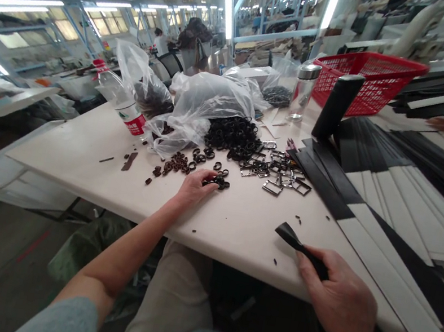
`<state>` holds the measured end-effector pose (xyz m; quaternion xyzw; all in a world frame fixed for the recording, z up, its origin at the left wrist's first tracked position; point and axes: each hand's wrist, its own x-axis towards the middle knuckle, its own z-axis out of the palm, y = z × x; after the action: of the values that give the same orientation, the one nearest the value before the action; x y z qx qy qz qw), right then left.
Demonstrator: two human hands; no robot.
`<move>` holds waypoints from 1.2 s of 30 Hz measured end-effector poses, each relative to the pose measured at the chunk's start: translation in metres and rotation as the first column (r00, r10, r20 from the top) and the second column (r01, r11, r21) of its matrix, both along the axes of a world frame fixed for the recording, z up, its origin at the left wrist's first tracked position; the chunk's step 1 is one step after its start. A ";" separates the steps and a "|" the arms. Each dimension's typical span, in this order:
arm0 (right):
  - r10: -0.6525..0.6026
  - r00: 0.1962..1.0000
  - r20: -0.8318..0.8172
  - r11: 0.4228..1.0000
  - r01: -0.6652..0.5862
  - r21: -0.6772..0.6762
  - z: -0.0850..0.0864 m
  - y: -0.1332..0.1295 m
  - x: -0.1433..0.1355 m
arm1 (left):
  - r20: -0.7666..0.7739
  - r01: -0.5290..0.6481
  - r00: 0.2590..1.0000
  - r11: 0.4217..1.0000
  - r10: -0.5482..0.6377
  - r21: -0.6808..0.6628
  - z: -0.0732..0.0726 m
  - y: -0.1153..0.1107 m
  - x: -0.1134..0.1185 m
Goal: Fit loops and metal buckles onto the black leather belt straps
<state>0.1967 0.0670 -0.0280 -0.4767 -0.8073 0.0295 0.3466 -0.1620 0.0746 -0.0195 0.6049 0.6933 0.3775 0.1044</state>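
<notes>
- Pinching at a small cluster of black loops (pixel 219 181), the left hand (pixel 197 185) lies on the table (pixel 78 152) with its fingers curled down over them; whether one is already lifted free I cannot tell.
- Closed around the end of a black strap (pixel 298 243), the right hand (pixel 342 299) holds it just above the near table edge, the strap's pointed tip sticking out to the left, bare of loop or buckle.
- Judging from this, the piece in hand is at its start: strap picked up, loop being fetched, nothing yet threaded on.
- Just beyond the left hand lie scattered brown loops (pixel 177 163) and a large heap of black ones (pixel 234 134) spilling from a plastic bag (pixel 208 100).
- Right of that heap sits a pile of metal buckles (pixel 276 171), untouched by either hand.
- Farther right, many flat straps (pixel 387 201), black and pale, lie side by side in a fan; no loops or buckles show on them, so by my reading most of the work remains.
- At the back stand a bottle (pixel 123 103), a jar (pixel 302 91), a black roll (pixel 337 103) and a red basket (pixel 366 80).
- No finished pieces are in view.
</notes>
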 end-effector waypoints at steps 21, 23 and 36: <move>-0.006 0.999 -0.043 0.998 0.004 -0.056 0.003 0.000 0.002 | 0.437 -0.123 0.895 0.991 0.089 0.050 0.019 0.015 -0.008; 0.000 0.997 -0.082 0.998 -0.005 -0.059 0.007 -0.002 0.002 | 0.537 -0.100 0.841 0.994 0.066 0.036 0.031 0.007 -0.001; 0.183 0.973 -0.142 0.979 -0.168 0.116 0.053 -0.031 -0.041 | 0.965 0.118 0.253 0.987 0.073 -0.106 0.040 -0.066 0.120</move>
<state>0.1555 0.0363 0.0250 -0.3812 -0.8180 0.0546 0.4273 -0.0417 0.0083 0.0204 0.2475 0.5032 0.6113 0.5584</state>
